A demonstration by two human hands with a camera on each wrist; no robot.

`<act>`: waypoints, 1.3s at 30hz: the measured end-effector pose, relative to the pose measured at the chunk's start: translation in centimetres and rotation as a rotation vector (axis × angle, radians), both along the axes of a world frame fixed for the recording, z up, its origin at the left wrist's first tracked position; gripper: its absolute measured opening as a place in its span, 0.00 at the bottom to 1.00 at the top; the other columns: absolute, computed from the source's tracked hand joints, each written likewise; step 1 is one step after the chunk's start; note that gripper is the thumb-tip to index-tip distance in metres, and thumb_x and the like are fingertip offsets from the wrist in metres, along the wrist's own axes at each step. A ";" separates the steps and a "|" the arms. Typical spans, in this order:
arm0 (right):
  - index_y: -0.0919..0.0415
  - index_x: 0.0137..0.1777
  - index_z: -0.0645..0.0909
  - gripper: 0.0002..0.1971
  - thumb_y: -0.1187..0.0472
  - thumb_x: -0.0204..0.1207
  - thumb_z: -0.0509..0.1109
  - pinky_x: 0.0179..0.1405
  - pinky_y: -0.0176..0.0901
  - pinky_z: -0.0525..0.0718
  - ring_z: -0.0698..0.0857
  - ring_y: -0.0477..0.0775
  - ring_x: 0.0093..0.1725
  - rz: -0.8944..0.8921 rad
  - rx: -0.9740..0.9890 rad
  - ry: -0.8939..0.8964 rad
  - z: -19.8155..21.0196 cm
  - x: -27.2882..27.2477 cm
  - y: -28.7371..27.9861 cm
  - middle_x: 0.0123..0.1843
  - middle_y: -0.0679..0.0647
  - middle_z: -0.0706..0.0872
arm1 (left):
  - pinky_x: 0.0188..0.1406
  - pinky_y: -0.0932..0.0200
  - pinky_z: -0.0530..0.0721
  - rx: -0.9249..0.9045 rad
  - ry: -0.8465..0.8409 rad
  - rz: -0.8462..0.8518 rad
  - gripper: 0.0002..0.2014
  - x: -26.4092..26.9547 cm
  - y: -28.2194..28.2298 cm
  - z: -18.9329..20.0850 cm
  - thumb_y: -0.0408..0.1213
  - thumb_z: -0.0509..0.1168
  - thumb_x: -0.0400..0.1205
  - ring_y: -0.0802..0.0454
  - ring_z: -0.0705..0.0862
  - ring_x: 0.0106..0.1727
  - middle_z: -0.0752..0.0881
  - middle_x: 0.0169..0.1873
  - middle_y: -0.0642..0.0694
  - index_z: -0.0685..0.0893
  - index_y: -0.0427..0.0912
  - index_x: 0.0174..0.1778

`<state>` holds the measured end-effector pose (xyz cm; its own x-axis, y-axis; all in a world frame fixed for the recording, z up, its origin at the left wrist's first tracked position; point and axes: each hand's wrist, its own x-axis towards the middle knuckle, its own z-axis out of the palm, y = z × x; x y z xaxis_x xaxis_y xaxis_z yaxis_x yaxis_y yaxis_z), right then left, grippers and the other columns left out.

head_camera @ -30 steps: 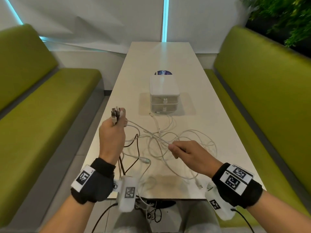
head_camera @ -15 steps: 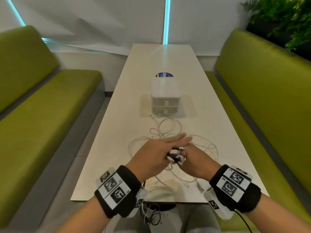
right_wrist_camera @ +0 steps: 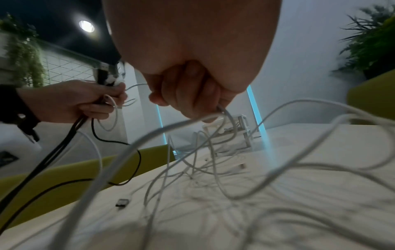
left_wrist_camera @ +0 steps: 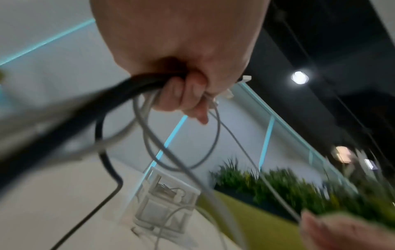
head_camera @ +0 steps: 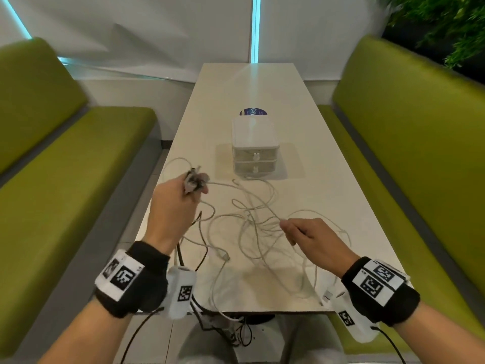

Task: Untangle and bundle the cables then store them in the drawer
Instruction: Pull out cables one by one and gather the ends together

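Above the desk (head_camera: 309, 143), cable ends (head_camera: 194, 179) are clutched in the left hand (head_camera: 173, 206); one white cable (head_camera: 252, 203) is pinched by the right hand (head_camera: 312, 240); untangling seems underway, pulling it free next.

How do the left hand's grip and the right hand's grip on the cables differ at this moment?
The left hand grips a bunch of cable ends, black and white together; the right hand holds a single white cable. The left hand is raised near the table's left edge with plugs sticking up above the fist; the right hand sits lower, over the loose tangle. Both have fingers curled round cable.
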<state>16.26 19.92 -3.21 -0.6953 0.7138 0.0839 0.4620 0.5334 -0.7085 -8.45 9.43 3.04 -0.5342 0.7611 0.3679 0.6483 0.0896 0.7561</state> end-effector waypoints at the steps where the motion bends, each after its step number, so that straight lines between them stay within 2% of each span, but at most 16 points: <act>1: 0.55 0.28 0.72 0.25 0.42 0.83 0.55 0.35 0.42 0.74 0.76 0.44 0.28 0.003 0.002 -0.005 0.0 -0.3 -0.1 0.25 0.45 0.77 | 0.45 0.81 0.75 -0.046 0.059 -0.049 0.13 0.3 0.0 -0.1 0.26 0.64 0.82 0.66 0.84 0.44 0.89 0.40 0.56 0.87 0.48 0.40; 4: 0.54 0.27 0.71 0.24 0.45 0.84 0.56 0.33 0.41 0.73 0.75 0.45 0.27 0.018 0.033 -0.023 0.3 -1.5 -0.4 0.23 0.42 0.77 | 0.62 0.63 0.82 -0.093 0.165 -0.258 0.27 2.6 -0.3 -1.0 0.17 0.61 0.74 0.60 0.85 0.56 0.88 0.56 0.53 0.85 0.49 0.63; 7: 0.55 0.29 0.73 0.23 0.46 0.84 0.56 0.26 0.37 0.67 0.74 0.46 0.24 0.047 0.093 -0.090 0.8 -1.9 -0.6 0.21 0.44 0.76 | 0.63 0.67 0.79 -0.148 0.178 -0.420 0.38 4.9 0.1 -2.2 0.18 0.61 0.69 0.60 0.84 0.59 0.86 0.61 0.55 0.77 0.55 0.73; 9: 0.55 0.30 0.75 0.21 0.48 0.84 0.57 0.25 0.39 0.65 0.73 0.47 0.23 0.070 0.143 -0.110 1.1 -1.9 -0.6 0.21 0.48 0.76 | 0.55 0.73 0.77 -0.208 0.230 -0.489 0.34 6.1 0.4 -2.9 0.21 0.63 0.70 0.61 0.82 0.53 0.86 0.54 0.59 0.80 0.56 0.70; 12: 0.50 0.30 0.71 0.21 0.40 0.80 0.52 0.24 0.39 0.64 0.73 0.49 0.24 0.117 0.188 -0.095 1.1 -1.6 -0.5 0.22 0.49 0.75 | 0.42 0.59 0.78 -0.242 0.341 -0.465 0.18 6.6 0.8 -3.1 0.25 0.65 0.71 0.48 0.84 0.45 0.86 0.43 0.52 0.87 0.46 0.53; 14: 0.54 0.31 0.71 0.27 0.34 0.78 0.48 0.27 0.42 0.68 0.75 0.51 0.26 0.122 0.192 -0.076 0.8 -1.3 -0.4 0.23 0.52 0.77 | 0.42 0.56 0.78 -0.237 0.367 -0.423 0.15 6.1 0.8 -2.7 0.25 0.65 0.71 0.45 0.84 0.44 0.86 0.42 0.49 0.86 0.45 0.49; 17: 0.57 0.32 0.70 0.28 0.35 0.80 0.49 0.28 0.41 0.69 0.76 0.52 0.26 0.101 0.166 -0.039 0.6 -1.0 -0.5 0.25 0.55 0.77 | 0.48 0.55 0.84 -0.137 0.250 -0.267 0.16 4.4 0.4 -1.6 0.21 0.62 0.71 0.49 0.87 0.45 0.89 0.44 0.48 0.85 0.43 0.48; 18: 0.57 0.32 0.68 0.27 0.35 0.80 0.48 0.27 0.40 0.68 0.75 0.52 0.26 0.090 0.173 -0.034 0.5 -0.9 -0.2 0.24 0.54 0.76 | 0.50 0.59 0.85 -0.078 0.194 -0.192 0.16 3.7 0.2 -1.0 0.20 0.60 0.72 0.54 0.87 0.44 0.89 0.44 0.49 0.85 0.42 0.48; 20: 0.55 0.32 0.67 0.27 0.34 0.81 0.47 0.28 0.41 0.69 0.74 0.51 0.25 0.073 0.195 -0.033 0.3 -0.9 0.4 0.24 0.52 0.75 | 0.48 0.77 0.80 0.076 0.138 -0.047 0.15 2.4 -0.3 0.4 0.19 0.57 0.76 0.68 0.84 0.40 0.87 0.43 0.53 0.86 0.38 0.49; 22: 0.54 0.32 0.67 0.28 0.32 0.79 0.44 0.30 0.46 0.71 0.74 0.50 0.26 0.035 0.203 -0.045 -0.1 -1.0 1.4 0.25 0.53 0.77 | 0.43 0.84 0.74 0.204 0.195 0.054 0.12 1.4 -0.5 1.5 0.22 0.58 0.81 0.66 0.81 0.37 0.85 0.40 0.53 0.87 0.36 0.47; 24: 0.54 0.32 0.67 0.29 0.30 0.78 0.43 0.30 0.47 0.71 0.75 0.52 0.26 0.007 0.208 -0.073 -0.4 -1.1 2.1 0.25 0.53 0.77 | 0.42 0.82 0.74 0.214 0.232 0.048 0.11 1.2 -0.7 1.9 0.29 0.57 0.82 0.60 0.82 0.39 0.85 0.40 0.52 0.87 0.36 0.48; 26: 0.57 0.32 0.68 0.31 0.30 0.77 0.43 0.30 0.50 0.72 0.76 0.55 0.27 -0.028 0.226 -0.097 -0.6 -1.4 2.5 0.25 0.54 0.78 | 0.42 0.79 0.75 0.122 0.241 -0.004 0.14 1.7 -0.7 1.8 0.33 0.55 0.79 0.57 0.83 0.42 0.87 0.43 0.51 0.86 0.38 0.51; 28: 0.58 0.32 0.68 0.31 0.31 0.76 0.43 0.29 0.51 0.71 0.76 0.56 0.26 -0.048 0.266 -0.121 -0.5 -1.7 2.3 0.24 0.53 0.78 | 0.48 0.71 0.78 0.013 0.283 -0.036 0.18 2.4 -0.6 1.3 0.27 0.58 0.77 0.54 0.85 0.48 0.89 0.50 0.49 0.86 0.42 0.58; 31: 0.56 0.34 0.68 0.27 0.35 0.78 0.42 0.28 0.48 0.68 0.75 0.56 0.26 -0.073 0.307 -0.134 -0.2 -2.2 2.2 0.25 0.51 0.78 | 0.65 0.55 0.82 -0.003 0.301 -0.151 0.32 3.4 -0.5 0.2 0.16 0.63 0.71 0.53 0.85 0.62 0.82 0.68 0.50 0.80 0.44 0.71; 34: 0.58 0.35 0.70 0.28 0.36 0.80 0.44 0.28 0.49 0.70 0.76 0.58 0.27 -0.101 0.344 -0.120 0.5 -2.5 2.4 0.25 0.52 0.78 | 0.62 0.51 0.85 -0.002 0.337 -0.290 0.39 4.8 -0.4 -0.6 0.14 0.64 0.67 0.52 0.85 0.63 0.72 0.78 0.53 0.75 0.45 0.76; 39: 0.59 0.35 0.71 0.25 0.41 0.82 0.46 0.27 0.43 0.62 0.69 0.53 0.24 0.011 0.503 -0.054 2.3 -3.0 1.6 0.24 0.49 0.75 | 0.57 0.48 0.86 -0.083 0.375 -0.378 0.40 6.8 1.0 -1.1 0.17 0.64 0.68 0.51 0.84 0.64 0.75 0.76 0.52 0.73 0.47 0.77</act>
